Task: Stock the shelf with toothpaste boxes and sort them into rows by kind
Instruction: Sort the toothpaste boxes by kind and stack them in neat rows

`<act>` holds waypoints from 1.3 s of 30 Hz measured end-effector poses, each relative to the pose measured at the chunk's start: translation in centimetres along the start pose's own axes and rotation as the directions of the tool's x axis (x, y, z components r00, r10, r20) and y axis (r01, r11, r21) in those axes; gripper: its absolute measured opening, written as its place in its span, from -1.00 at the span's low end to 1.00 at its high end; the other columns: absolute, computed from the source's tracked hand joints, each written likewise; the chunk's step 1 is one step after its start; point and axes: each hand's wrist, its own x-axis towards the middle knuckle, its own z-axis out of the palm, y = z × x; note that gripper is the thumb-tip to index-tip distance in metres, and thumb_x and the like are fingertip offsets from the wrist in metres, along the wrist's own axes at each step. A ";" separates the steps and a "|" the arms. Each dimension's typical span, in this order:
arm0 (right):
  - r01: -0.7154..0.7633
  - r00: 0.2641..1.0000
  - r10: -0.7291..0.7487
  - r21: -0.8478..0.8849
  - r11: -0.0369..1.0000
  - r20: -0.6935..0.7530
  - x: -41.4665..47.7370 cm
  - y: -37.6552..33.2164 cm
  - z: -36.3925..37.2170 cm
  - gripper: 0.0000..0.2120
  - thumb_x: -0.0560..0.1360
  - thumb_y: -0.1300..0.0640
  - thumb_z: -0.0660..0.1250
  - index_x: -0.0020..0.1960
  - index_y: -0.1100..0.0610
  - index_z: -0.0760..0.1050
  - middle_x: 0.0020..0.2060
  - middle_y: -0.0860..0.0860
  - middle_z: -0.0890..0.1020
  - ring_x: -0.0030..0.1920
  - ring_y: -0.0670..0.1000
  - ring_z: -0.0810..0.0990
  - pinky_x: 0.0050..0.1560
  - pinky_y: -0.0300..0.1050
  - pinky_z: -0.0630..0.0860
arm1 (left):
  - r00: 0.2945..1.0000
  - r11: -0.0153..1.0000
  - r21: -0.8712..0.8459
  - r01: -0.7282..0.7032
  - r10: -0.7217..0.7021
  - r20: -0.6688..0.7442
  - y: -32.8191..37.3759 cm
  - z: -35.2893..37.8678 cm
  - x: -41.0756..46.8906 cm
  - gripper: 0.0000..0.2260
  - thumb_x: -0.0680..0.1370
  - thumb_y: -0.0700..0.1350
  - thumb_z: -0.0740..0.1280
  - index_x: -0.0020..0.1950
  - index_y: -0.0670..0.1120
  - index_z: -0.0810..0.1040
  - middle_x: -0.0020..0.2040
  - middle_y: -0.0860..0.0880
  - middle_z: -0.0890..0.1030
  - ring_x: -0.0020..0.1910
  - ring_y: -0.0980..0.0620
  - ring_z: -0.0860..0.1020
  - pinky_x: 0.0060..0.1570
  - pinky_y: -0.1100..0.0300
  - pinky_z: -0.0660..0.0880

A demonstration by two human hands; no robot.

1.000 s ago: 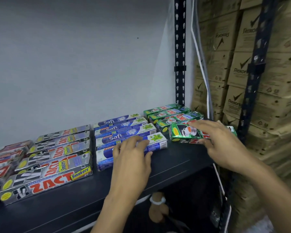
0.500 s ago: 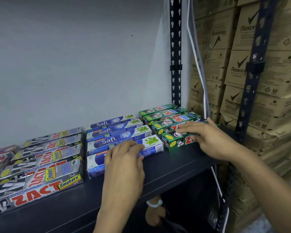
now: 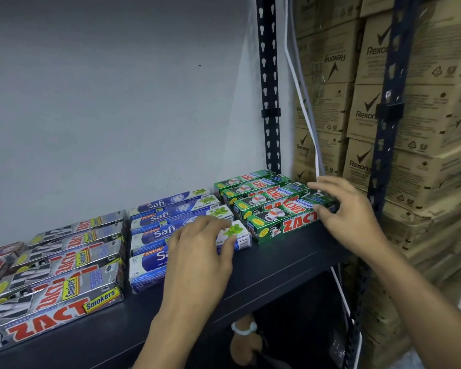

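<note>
Mid-frame we rest our left hand [image 3: 197, 251], fingers relaxed, on the front blue Safi box [image 3: 149, 265]; at right our right hand [image 3: 349, 209], fingers spread loose, touches the front green Zact box [image 3: 277, 226]

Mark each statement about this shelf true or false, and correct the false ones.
1. The left hand rests on the front blue Safi box. True.
2. The right hand is at the right end of the front green Zact box. True.
3. The green boxes lie left of the blue ones. False: the green Zact boxes lie right of the Safi boxes, beside the rack upright.
4. The silver boxes stand on end. False: the silver Zact Smokers boxes lie flat on the shelf.
5. The cartons past the rack read Rexona. True.
</note>
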 end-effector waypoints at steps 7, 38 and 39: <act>-0.100 0.987 0.107 -0.058 0.993 0.120 1.1 2.7 -1.1 -0.71 0.47 0.11 0.51 0.19 -0.04 0.67 0.26 -0.08 0.61 0.29 -0.08 0.51 0.37 -0.05 0.43 | 0.956 0.986 0.148 -0.082 0.036 0.290 2.9 2.7 4.8 -0.63 0.54 0.21 0.37 0.31 0.14 0.57 0.22 0.12 0.61 0.24 0.04 0.54 0.38 -0.11 0.31; 0.109 0.784 0.082 -0.267 0.958 0.616 10.9 -2.0 2.3 -0.72 0.49 0.03 0.47 0.13 -0.28 0.62 0.43 -0.02 0.46 0.27 0.04 0.52 0.11 -0.13 0.46 | 0.994 0.983 0.184 0.007 -0.026 0.104 -2.4 0.8 -0.6 -0.69 0.43 0.12 0.52 0.15 0.14 0.68 0.19 0.18 0.63 0.18 0.12 0.58 0.26 -0.22 0.45; 0.107 0.790 0.075 -0.257 0.960 0.608 10.9 -1.9 2.4 -0.73 0.48 0.03 0.48 0.11 -0.29 0.62 0.43 -0.03 0.47 0.25 0.03 0.53 0.10 -0.13 0.47 | 0.995 0.983 0.182 0.008 -0.026 0.099 -2.5 0.9 -0.6 -0.69 0.43 0.12 0.52 0.16 0.14 0.68 0.19 0.18 0.63 0.18 0.13 0.58 0.26 -0.20 0.45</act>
